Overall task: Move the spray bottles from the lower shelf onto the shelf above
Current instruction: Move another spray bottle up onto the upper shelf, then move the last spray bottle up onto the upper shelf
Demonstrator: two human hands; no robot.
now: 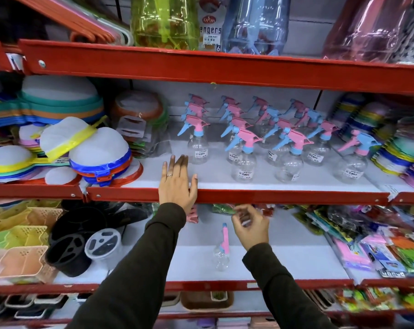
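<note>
Upper shelf [296,184]: already carried rows of spray bottles [244,160], back to front edge.
Lower shelf [284,255]: one last bottle [221,250] stood mid-shelf, near the front edge.
Left hand [177,184]: spread flat on the upper shelf's front edge, holding nothing.
Right hand [251,230]: fingers loosely curled, empty, just beside the bottle's trigger.
Handling: clear, empty, probably light and easily tipped; best gripped at the neck under the trigger.

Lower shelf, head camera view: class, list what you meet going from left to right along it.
Pastel baskets → black holders → clear lidded cup → lone spray bottle → right hand, hovering above the shelf → packets in plastic wrap.
</note>
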